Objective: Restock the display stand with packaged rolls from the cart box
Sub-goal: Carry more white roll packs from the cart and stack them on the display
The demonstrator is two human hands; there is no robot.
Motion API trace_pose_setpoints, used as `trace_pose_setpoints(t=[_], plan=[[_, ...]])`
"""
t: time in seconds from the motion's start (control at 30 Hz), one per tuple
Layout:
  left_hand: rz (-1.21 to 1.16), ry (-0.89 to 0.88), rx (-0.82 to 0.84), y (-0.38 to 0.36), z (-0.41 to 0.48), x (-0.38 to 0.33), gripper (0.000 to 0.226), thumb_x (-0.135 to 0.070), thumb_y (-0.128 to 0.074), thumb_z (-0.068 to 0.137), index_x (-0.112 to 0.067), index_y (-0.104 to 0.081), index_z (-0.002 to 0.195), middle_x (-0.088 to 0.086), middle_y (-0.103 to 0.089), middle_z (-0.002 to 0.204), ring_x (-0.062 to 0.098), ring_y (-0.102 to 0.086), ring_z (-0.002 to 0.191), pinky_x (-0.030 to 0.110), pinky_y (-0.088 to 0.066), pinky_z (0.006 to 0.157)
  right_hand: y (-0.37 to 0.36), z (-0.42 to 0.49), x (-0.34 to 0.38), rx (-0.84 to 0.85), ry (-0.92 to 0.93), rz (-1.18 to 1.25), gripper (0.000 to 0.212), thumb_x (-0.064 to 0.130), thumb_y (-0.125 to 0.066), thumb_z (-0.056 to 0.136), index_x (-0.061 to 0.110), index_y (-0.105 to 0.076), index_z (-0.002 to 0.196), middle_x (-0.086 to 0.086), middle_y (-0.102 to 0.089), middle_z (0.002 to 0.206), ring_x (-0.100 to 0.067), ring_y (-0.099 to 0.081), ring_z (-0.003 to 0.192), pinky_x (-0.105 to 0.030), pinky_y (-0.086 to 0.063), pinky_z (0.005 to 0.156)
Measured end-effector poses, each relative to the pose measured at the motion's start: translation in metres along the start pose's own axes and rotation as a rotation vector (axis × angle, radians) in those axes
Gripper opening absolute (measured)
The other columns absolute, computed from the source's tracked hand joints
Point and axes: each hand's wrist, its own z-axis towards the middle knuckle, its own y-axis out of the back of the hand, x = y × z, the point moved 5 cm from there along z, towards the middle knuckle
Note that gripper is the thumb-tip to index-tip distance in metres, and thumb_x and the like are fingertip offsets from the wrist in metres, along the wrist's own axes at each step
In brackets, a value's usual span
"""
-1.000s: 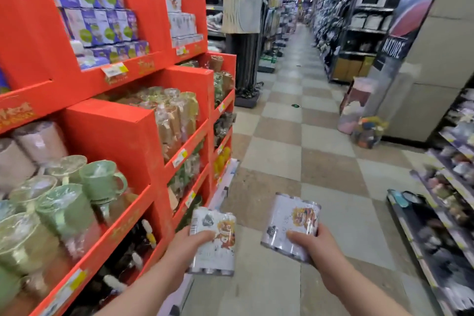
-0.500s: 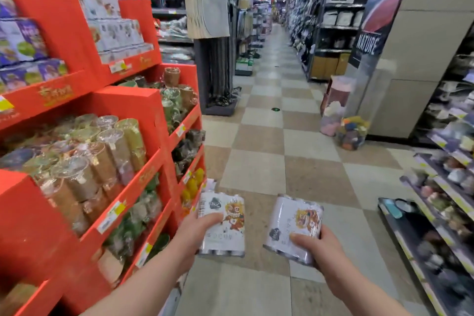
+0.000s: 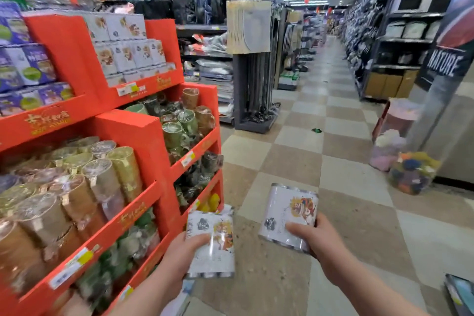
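Observation:
My left hand (image 3: pixel 183 254) grips a white pack of rolls (image 3: pixel 214 244) with a cartoon print, held upright low in front of me. My right hand (image 3: pixel 316 237) holds a second, matching pack (image 3: pixel 287 213) a little higher and to the right. The red display stand (image 3: pixel 143 133) runs along my left side. Its top shelf at the far end carries stacked white packs with the same print (image 3: pixel 128 49). The cart box is out of sight.
Wrapped cups and mugs (image 3: pixel 77 185) fill the stand's middle shelves, purple packs (image 3: pixel 23 69) the upper left. A checkered aisle floor (image 3: pixel 307 151) stretches ahead. A grey rack (image 3: pixel 256 72) stands past the stand, bagged goods (image 3: pixel 407 172) by a pillar on the right.
The stand's shelves have slid back past me on the left, and the top shelf of matching white packs is closer. Both hands still carry their packs in front of me.

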Motion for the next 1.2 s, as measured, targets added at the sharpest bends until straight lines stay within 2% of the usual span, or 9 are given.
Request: trace_pose_setpoints(t=[0.1,0.23,0.37,0.47,0.67,0.8,0.93,1.07,1.2], plan=[[-0.017,0.009,-0.036,-0.006,0.027,-0.007,0.017,-0.003,-0.060,0.089,-0.004,-0.062,0.105,0.019,-0.074,0.091,0.034,-0.072,0.078,0.036,-0.055,0.061,-0.003,0.039,0.016,0.052,0.014,-0.003,0.038,0.003,-0.075,0.071,0.011,-0.061,0.106,-0.009,-0.074,0.098,-0.032,-0.070,0.092,-0.051,-0.055,0.084],[-0.047,-0.004,-0.047,-0.019,0.073,-0.028,0.022,-0.001,-0.059,0.088,-0.001,-0.059,0.110,0.021,-0.074,0.090,0.033,-0.072,0.073,0.035,-0.055,0.058,-0.010,0.094,0.034,0.083,0.023,0.013,0.057,0.017,-0.074,0.053,0.012,-0.060,0.108,-0.008,-0.074,0.099,-0.030,-0.071,0.090,-0.043,-0.056,0.077],[-0.078,-0.035,-0.053,-0.033,0.135,-0.062,0.018,0.000,-0.059,0.088,0.000,-0.059,0.106,0.021,-0.073,0.085,0.030,-0.071,0.065,0.031,-0.054,0.047,-0.024,0.158,0.059,0.122,0.055,-0.003,0.051,0.014,-0.074,0.055,0.011,-0.061,0.104,-0.007,-0.075,0.094,-0.027,-0.071,0.084,-0.039,-0.056,0.072],[-0.101,-0.044,-0.046,-0.038,0.188,-0.092,0.024,-0.005,-0.062,0.088,-0.002,-0.059,0.111,0.020,-0.073,0.094,0.034,-0.072,0.078,0.034,-0.056,0.055,-0.038,0.211,0.081,0.136,0.061,-0.003,0.048,0.007,-0.078,0.062,0.011,-0.060,0.107,-0.008,-0.074,0.097,-0.028,-0.071,0.086,-0.036,-0.056,0.071],[-0.101,-0.120,-0.030,-0.036,0.280,-0.155,0.025,-0.004,-0.061,0.087,-0.003,-0.062,0.112,0.021,-0.073,0.097,0.040,-0.070,0.089,0.054,-0.053,0.087,-0.075,0.303,0.116,0.176,0.084,0.013,0.055,0.018,-0.073,0.051,0.011,-0.061,0.105,-0.009,-0.075,0.095,-0.027,-0.071,0.084,-0.035,-0.056,0.069],[-0.111,-0.145,-0.071,-0.031,0.320,-0.182,0.022,-0.004,-0.061,0.088,-0.002,-0.062,0.109,0.022,-0.073,0.097,0.036,-0.070,0.086,0.040,-0.057,0.071,-0.094,0.351,0.126,0.207,0.052,0.031,0.053,0.014,-0.075,0.054,0.011,-0.062,0.105,-0.009,-0.075,0.095,-0.026,-0.071,0.082,-0.034,-0.056,0.070],[-0.137,-0.172,-0.094,-0.019,0.354,-0.206,0.039,-0.012,-0.072,0.075,-0.002,-0.062,0.112,0.020,-0.073,0.099,0.038,-0.070,0.092,0.044,-0.055,0.078,-0.119,0.400,0.143,0.255,0.049,0.016,0.052,0.014,-0.075,0.054,0.011,-0.062,0.104,-0.010,-0.074,0.097,-0.027,-0.071,0.083,-0.034,-0.056,0.069],[-0.169,-0.199,-0.199,0.000,0.386,-0.227,0.023,-0.007,-0.061,0.089,-0.006,-0.062,0.112,0.017,-0.074,0.097,0.033,-0.071,0.089,0.040,-0.056,0.072,-0.155,0.453,0.158,0.344,0.048,-0.010,0.053,0.014,-0.075,0.054,0.011,-0.063,0.105,-0.008,-0.075,0.095,-0.024,-0.071,0.081,-0.032,-0.055,0.066],[-0.173,-0.245,-0.352,0.023,0.414,-0.249,0.028,-0.011,-0.065,0.088,-0.012,-0.057,0.115,0.014,-0.073,0.101,0.031,-0.072,0.087,0.037,-0.057,0.063,-0.198,0.514,0.173,0.459,0.030,-0.031,0.042,0.002,-0.077,0.070,0.008,-0.060,0.108,-0.011,-0.073,0.098,-0.025,-0.070,0.080,-0.030,-0.054,0.061]])
